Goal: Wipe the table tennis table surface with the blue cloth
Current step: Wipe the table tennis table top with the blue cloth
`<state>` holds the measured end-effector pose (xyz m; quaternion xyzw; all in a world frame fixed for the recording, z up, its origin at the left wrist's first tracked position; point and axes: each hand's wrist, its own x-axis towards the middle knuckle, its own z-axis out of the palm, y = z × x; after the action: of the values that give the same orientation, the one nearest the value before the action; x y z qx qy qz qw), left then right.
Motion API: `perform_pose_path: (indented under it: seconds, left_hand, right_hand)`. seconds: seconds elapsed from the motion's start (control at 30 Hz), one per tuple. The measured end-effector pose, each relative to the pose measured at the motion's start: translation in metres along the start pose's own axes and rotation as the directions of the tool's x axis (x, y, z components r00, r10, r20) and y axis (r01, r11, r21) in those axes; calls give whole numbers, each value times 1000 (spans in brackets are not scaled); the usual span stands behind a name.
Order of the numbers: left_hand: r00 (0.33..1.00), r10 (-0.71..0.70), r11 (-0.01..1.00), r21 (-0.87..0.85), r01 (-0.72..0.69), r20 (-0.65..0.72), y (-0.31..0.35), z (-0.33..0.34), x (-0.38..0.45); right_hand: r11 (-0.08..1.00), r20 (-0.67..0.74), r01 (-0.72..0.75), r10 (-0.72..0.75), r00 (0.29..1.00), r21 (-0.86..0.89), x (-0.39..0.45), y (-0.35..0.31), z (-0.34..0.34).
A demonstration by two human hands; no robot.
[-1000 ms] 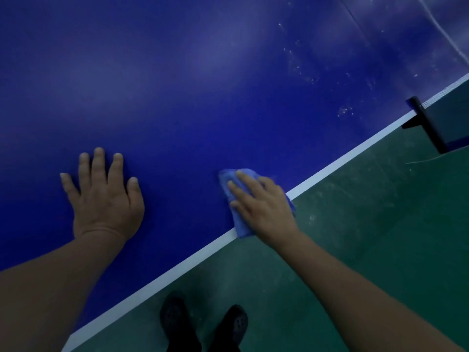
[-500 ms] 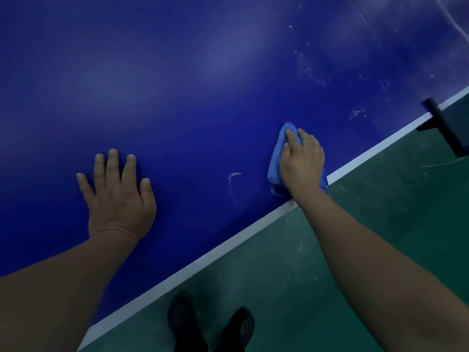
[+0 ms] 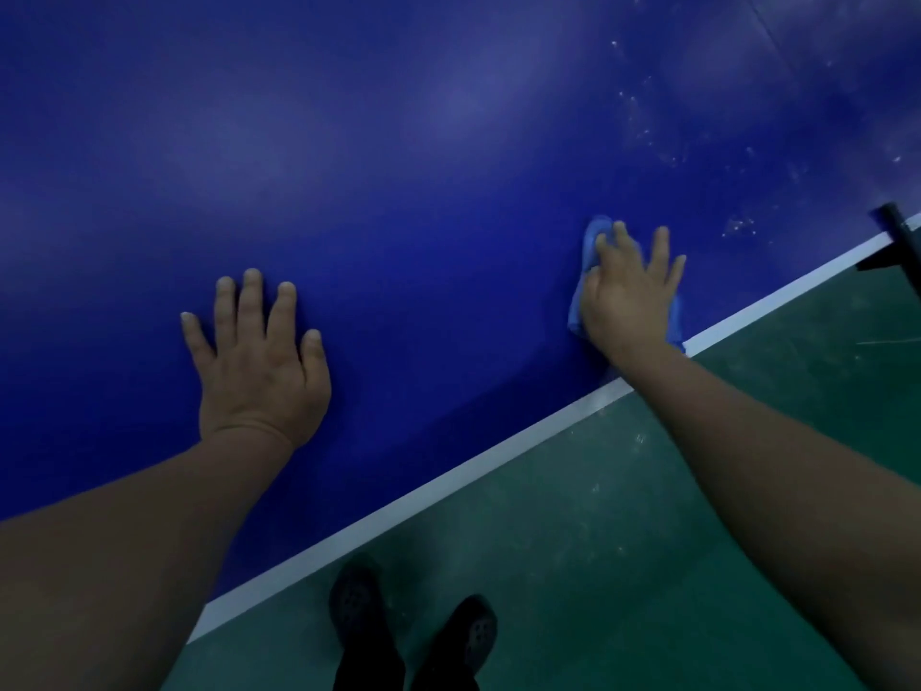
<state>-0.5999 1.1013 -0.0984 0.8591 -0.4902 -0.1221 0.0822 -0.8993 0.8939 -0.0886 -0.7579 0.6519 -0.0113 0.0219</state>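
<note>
Mid-wipe: right hand point(image 3: 629, 294), fingers spread, pressed blue cloth point(image 3: 593, 241) on bench point(image 3: 398, 142) right of frame, left hand point(image 3: 261, 364) flat; next probably specks point(image 3: 740, 225) upper right.

A: Left hand point(image 3: 259, 361) flat on table point(image 3: 398, 167), left of cloth point(image 3: 593, 241)?
B: Yes. Right hand point(image 3: 630, 296) on cloth, near the edge; shoes point(image 3: 359, 605) on floor point(image 3: 623, 541) below.

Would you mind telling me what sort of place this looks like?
Probably an indoor table tennis hall or sports room: a blue table tennis table with a white edge line, a black net post, and a green floor.
</note>
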Motion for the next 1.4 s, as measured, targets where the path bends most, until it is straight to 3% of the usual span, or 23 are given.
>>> perform_pose_path:
  seconds: [0.07,0.1,0.13,0.2,0.27,0.3,0.33,0.4,0.43,0.5,0.57,0.63,0.7,0.77,0.83,0.9,1.0,1.07,1.23,1.4]
  left_hand:
    - [1000,2,1000,-7,-2,-2,-2,0,0]
    - [1000,2,1000,-8,-2,0,-2,0,0]
    - [1000,0,1000,-9,0,3,-2,0,0]
    - [1000,-4,1000,-7,4,-1,-2,0,0]
    - [1000,-2,1000,-7,2,-1,-1,1,0]
    - [1000,-3,1000,-7,3,-2,0,0,0]
    - [1000,-4,1000,-6,4,-3,0,0,0]
    - [1000,-1,1000,-2,1,1,1,0,0]
    - [1000,0,1000,2,0,4,1,0,0]
    - [1000,-2,1000,12,2,7,1,0,-1]
    - [1000,-6,1000,18,5,8,2,0,-1]
    - [1000,-8,1000,15,8,10,2,0,0]
    - [1000,-8,1000,13,8,13,1,0,0]
    - [1000,-6,1000,13,6,11,1,0,-1]
    - [1000,-8,1000,19,8,18,1,0,0]
    - [999,-8,999,34,7,40,2,-2,0]
    - [999,-14,1000,14,14,48,4,-5,1]
    - [998,-12,1000,-2,12,69,1,-5,-2]
    - [994,-89,992,-99,82,-61,11,-12,16]
    - [975,-142,987,-104,125,-171,66,-12,69]
  right_hand:
    - [991,-27,-101,104,994,89,-18,-28,2]
    - [992,-63,-14,22,998,126,-41,-50,6]
    - [978,-79,151,-141,987,142,-72,-71,11]
    - [834,-44,535,-534,844,134,-139,-97,18]
    - [697,-18,703,-708,706,141,-156,-80,13]
    - [711,-43,689,-691,721,141,-139,-60,14]
    - [783,-63,610,-607,792,121,-114,-37,15]
    - [959,-82,280,-276,958,47,-60,10,11]
    - [995,-63,92,-89,994,41,-40,32,5]
    - [977,-36,-184,189,981,103,-18,45,-5]
    - [961,-39,-249,255,966,123,-20,20,-5]
    - [991,-82,-75,84,993,109,-37,-24,5]
    - [967,-65,232,-226,972,106,-74,-70,16]
    - [836,-24,540,-540,841,98,-110,-91,18]
    - [677,27,731,-735,678,84,-104,-80,12]
    - [635,32,771,-773,634,45,-71,-58,11]
    - [760,58,648,-650,758,59,-17,-33,7]
    - [767,106,639,-641,760,55,1,-30,7]
    - [655,96,755,-755,649,43,51,-31,5]
    - [514,86,856,-857,508,59,143,-50,-1]
